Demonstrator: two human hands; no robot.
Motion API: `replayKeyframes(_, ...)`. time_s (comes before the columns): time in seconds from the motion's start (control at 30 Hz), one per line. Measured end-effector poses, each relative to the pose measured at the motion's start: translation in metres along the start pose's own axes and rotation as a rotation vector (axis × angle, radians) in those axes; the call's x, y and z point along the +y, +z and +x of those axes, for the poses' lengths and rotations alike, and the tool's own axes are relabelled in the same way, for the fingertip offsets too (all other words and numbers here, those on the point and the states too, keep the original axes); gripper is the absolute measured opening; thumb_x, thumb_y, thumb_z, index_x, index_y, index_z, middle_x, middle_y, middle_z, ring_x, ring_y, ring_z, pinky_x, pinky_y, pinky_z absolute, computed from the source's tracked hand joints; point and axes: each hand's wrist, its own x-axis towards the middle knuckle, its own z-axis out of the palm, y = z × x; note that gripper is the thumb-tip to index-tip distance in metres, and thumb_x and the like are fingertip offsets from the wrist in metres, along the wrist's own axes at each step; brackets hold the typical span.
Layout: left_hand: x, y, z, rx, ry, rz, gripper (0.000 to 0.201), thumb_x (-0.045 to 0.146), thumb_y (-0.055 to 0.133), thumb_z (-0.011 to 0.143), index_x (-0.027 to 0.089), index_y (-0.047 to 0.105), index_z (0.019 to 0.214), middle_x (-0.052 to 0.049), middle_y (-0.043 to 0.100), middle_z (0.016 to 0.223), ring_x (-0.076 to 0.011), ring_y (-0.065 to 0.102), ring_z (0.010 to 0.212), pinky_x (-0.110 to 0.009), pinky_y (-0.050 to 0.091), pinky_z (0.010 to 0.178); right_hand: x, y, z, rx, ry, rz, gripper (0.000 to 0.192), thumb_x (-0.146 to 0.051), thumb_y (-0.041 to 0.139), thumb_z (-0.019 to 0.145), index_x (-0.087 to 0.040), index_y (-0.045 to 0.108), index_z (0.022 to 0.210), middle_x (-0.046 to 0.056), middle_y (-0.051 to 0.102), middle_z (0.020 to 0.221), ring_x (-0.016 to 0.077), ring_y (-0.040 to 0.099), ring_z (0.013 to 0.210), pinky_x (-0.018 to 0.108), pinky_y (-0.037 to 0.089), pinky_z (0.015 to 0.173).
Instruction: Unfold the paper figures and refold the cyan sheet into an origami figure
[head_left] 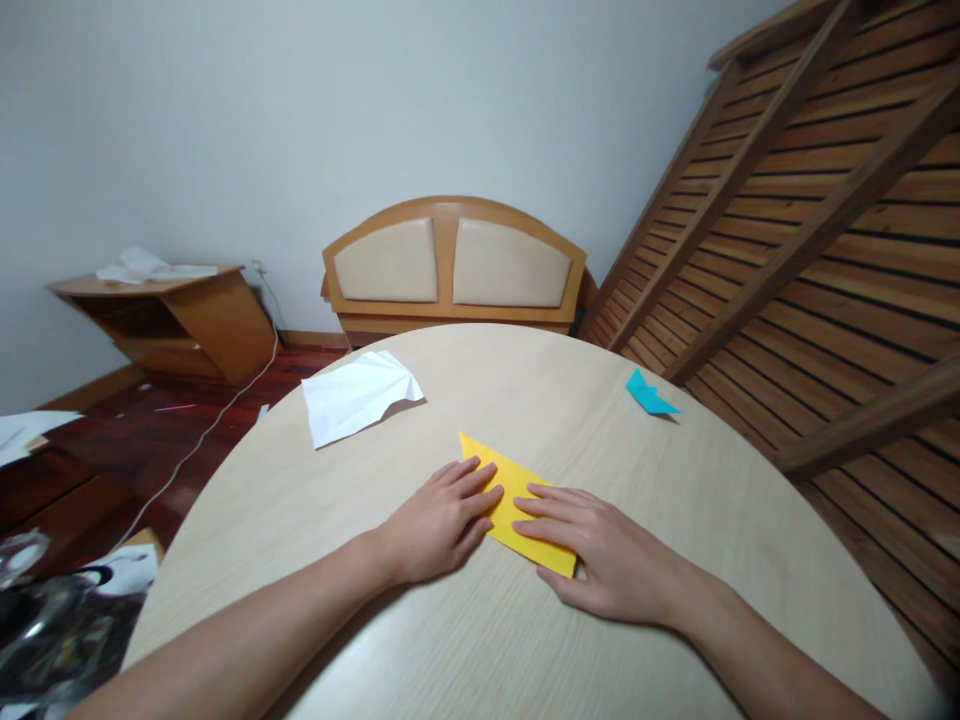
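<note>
A folded sheet of yellow paper (517, 480) lies slantwise on the round table, with a sharp point at its upper left. My left hand (450, 515) rests on its left part, fingers stretched out over the surface. Across its right part lies my right hand (592, 545), with spread fingers on top and the thumb by the lower edge. Both palms face down, and part of the yellow paper is hidden under the fingers.
On the pale round table (465, 660) lie a creased white sheet (360, 395) at the far left and a small folded blue paper (650, 394) at the far right. Behind stands a headboard (444, 215); wooden slats (817, 290) lean at the right. A cable (217, 420) crosses the floor.
</note>
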Motion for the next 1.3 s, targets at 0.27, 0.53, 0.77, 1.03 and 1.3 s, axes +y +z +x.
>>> replayKeyframes(0.27, 0.012, -0.002, 0.003, 0.034, -0.027, -0.132, 0.017, 0.029, 0.057, 0.094, 0.017, 0.070, 0.094, -0.013, 0.068, 0.128, -0.0293, 0.062, 0.122, -0.048, 0.046, 0.108, 0.010, 0.008, 0.008, 0.187, 0.242, 0.138, 0.015, -0.030, 0.056, 0.096, -0.023, 0.067, 0.104, 0.005, 0.074, 0.100, 0.0210, 0.070, 0.092, 0.034, 0.053, 0.082)
replayKeyframes(0.53, 0.008, 0.010, 0.003, 0.094, -0.042, -0.086, 0.039, 0.019, 0.053, 0.094, 0.020, 0.056, 0.133, -0.011, 0.068, 0.124, -0.0262, 0.062, 0.117, -0.044, 0.051, 0.101, 0.029, 0.022, 0.019, 0.352, 0.321, -0.005, 0.031, -0.023, 0.055, 0.095, -0.022, 0.056, 0.125, 0.008, 0.069, 0.108, 0.0234, 0.066, 0.101, 0.040, 0.053, 0.089)
replayKeyframes(0.77, 0.011, 0.007, 0.006, 0.061, -0.010, -0.020, 0.028, 0.023, 0.050, 0.099, 0.022, 0.070, 0.118, -0.010, 0.067, 0.125, -0.0259, 0.060, 0.118, -0.043, 0.051, 0.101, -0.010, 0.028, 0.013, 0.089, 0.142, -0.168, 0.048, -0.034, 0.046, 0.101, -0.019, 0.048, 0.147, 0.011, 0.047, 0.153, 0.0286, 0.038, 0.144, 0.056, 0.028, 0.119)
replayKeyframes(1.03, 0.012, 0.009, 0.004, 0.057, 0.005, 0.079, 0.028, 0.022, 0.050, 0.097, 0.020, 0.068, 0.119, -0.011, 0.067, 0.125, -0.0266, 0.062, 0.117, -0.044, 0.053, 0.100, 0.003, 0.021, -0.001, -0.174, 0.374, -0.144, 0.078, -0.065, 0.034, 0.098, -0.016, 0.023, 0.158, 0.011, 0.016, 0.165, 0.0294, 0.015, 0.152, 0.052, 0.017, 0.124)
replayKeyframes(1.3, 0.002, 0.002, 0.005, 0.038, 0.103, 0.013, 0.026, 0.013, 0.051, 0.094, 0.018, 0.067, 0.113, -0.010, 0.064, 0.129, -0.0229, 0.059, 0.120, -0.040, 0.047, 0.105, 0.021, 0.008, -0.009, -0.090, 0.287, -0.142, 0.067, -0.057, 0.039, 0.100, -0.024, 0.027, 0.157, 0.004, 0.024, 0.164, 0.0285, 0.013, 0.153, 0.054, 0.019, 0.123)
